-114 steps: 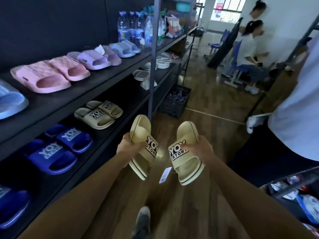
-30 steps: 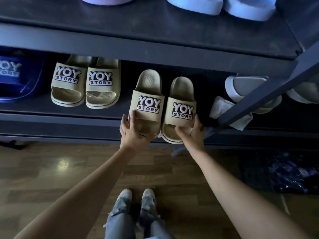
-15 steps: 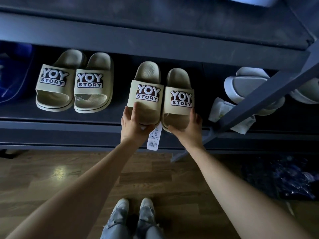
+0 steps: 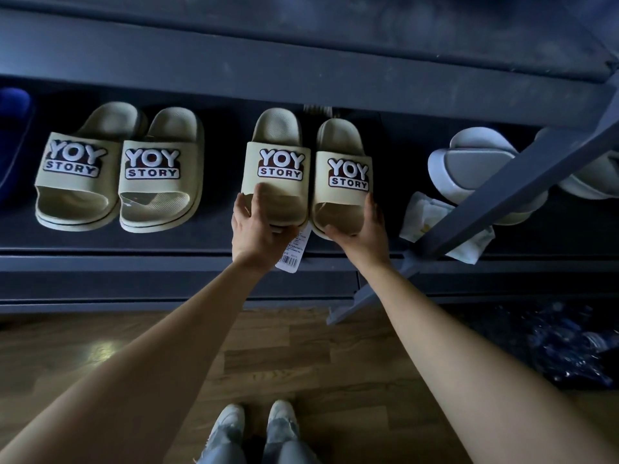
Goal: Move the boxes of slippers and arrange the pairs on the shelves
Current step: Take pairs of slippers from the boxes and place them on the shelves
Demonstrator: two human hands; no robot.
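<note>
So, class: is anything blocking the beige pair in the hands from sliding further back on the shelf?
Nothing visible does. Behind the held pair shows only dark shelf; the other beige pair sits apart on its left, crumpled paper and white slippers apart on its right.

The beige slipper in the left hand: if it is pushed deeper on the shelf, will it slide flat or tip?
Probably slides flat: the beige slipper has a broad, thick sole. It seems light, as the left hand grips only its toe end. The price tag hanging over the shelf edge might snag.
</note>
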